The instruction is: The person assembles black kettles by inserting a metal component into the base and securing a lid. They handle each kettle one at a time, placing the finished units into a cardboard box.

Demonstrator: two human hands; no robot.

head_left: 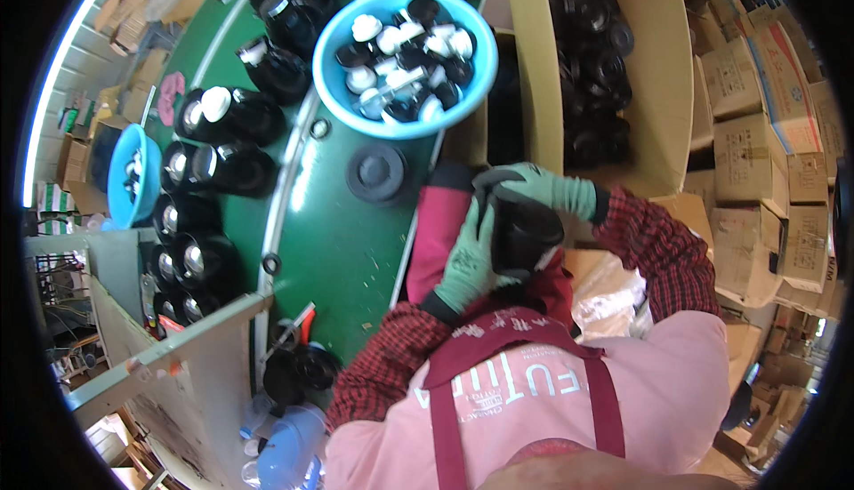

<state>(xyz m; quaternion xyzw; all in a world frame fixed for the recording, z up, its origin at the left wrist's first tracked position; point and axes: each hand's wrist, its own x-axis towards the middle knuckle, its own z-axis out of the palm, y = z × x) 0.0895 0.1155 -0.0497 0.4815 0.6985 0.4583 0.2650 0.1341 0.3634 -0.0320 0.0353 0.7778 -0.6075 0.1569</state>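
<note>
Your pink shirt is nearest the head camera. Just beyond, beside the green table, your left hand cups a black vessel and your right hand curls over its far end, probably steadying it; the blue basin stands seemingly within reach.

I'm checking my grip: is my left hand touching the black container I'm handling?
Touching. The head view shows the gloved left hand against the left side of the black container.
</note>
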